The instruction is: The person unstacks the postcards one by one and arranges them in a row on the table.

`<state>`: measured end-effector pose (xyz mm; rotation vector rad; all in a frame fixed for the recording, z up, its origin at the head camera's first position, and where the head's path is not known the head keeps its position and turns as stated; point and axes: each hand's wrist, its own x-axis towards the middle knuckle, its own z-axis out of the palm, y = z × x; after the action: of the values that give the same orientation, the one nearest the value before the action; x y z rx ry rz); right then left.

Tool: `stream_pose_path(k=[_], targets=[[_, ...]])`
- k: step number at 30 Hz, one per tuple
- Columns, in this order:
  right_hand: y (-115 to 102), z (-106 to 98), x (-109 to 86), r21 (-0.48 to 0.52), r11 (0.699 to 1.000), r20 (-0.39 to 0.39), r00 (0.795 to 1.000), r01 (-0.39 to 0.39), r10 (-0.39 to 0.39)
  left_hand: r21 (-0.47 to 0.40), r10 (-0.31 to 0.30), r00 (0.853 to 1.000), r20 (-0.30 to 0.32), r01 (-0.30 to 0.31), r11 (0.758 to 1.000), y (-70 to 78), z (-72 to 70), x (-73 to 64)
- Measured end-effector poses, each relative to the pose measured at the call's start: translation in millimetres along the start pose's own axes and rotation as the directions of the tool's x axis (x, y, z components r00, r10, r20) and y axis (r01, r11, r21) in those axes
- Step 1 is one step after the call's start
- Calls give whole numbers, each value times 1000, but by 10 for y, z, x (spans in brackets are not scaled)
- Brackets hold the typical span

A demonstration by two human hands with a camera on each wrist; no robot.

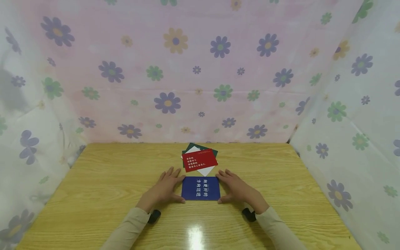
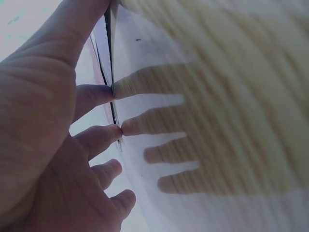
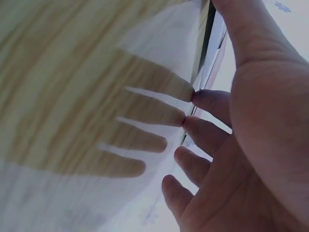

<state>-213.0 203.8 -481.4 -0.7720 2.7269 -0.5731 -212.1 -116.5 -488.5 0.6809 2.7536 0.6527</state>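
Observation:
A dark blue card (image 1: 191,189) with white Chinese characters lies flat on the wooden table, its writing turned sideways. At its left end is my left hand (image 1: 166,188), thumb near the front corner and forefinger near the back one. My right hand (image 1: 234,188) mirrors this at the right end, with thumb and forefinger at the corners. Both hands keep their fingers spread and loosely extended. In the left wrist view, fingertips of the left hand (image 2: 53,140) meet the tabletop; the right wrist view shows the right hand (image 3: 231,159) likewise.
Just behind the blue card lies a loose, fanned pile: a red card (image 1: 200,161) with white writing on top, a white card (image 1: 205,171) under it, and dark green (image 1: 195,146) at the back. Flowered cloth (image 1: 187,76) hangs behind the table (image 1: 109,180) and along both sides.

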Motion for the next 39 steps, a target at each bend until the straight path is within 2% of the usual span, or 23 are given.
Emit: stream_pose_path(k=[16, 27, 34, 39], targets=[[-67, -19, 1, -97, 995, -20, 1000, -19, 17, 18, -34, 999, -25, 34, 999, 19, 21, 38], [60, -15, 53, -66, 998, -38, 999, 10, -12, 30, -26, 998, -52, 28, 999, 57, 18, 59], [46, -33, 29, -12, 1000, -29, 999, 21, -21, 45, -27, 999, -44, 29, 999, 50, 35, 39], [45, -35, 18, -10, 1000, -12, 1000, 8, -8, 33, -22, 999, -44, 24, 999, 62, 20, 19]])
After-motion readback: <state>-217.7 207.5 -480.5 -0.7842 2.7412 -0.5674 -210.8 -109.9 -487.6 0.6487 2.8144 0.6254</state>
